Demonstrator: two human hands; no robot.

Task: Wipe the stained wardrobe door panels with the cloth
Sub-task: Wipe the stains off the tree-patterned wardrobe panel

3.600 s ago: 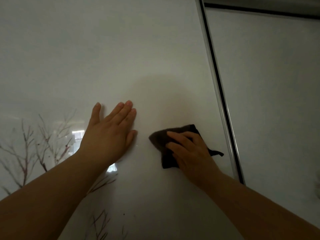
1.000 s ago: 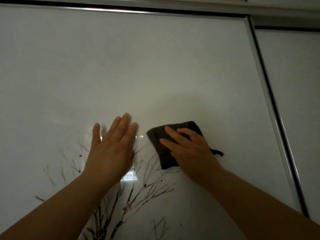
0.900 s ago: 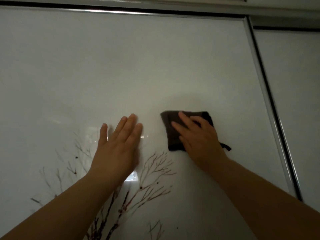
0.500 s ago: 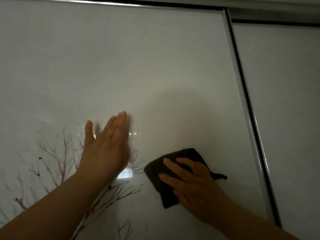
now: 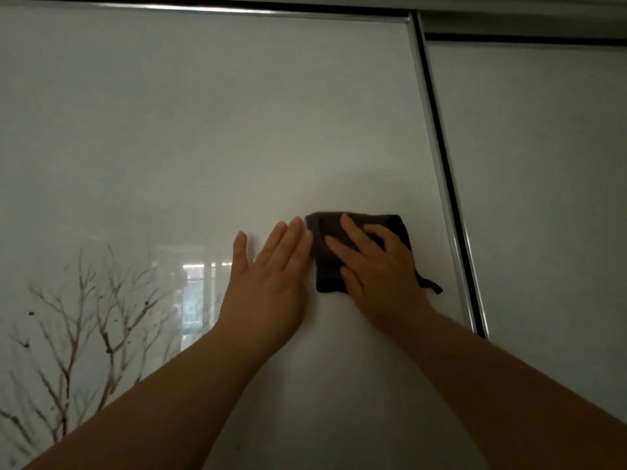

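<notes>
Here, pressing cloth (image 5: 322,269) against door (image 5: 237,130) with spread right hand (image 5: 380,273); resting flat, straight-fingered left hand (image 5: 268,276) just beside.

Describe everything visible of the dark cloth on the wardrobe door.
The cloth is dark brown-grey, soft-looking fabric folded into a rough square, held flat against the glossy white door panel. A thin strap or loop trails from its lower right corner. The right hand presses it with spread fingers, covering much of its right half. The left hand, flat on the panel, reaches its left edge. It sits short of the metal frame strip to its right.
</notes>
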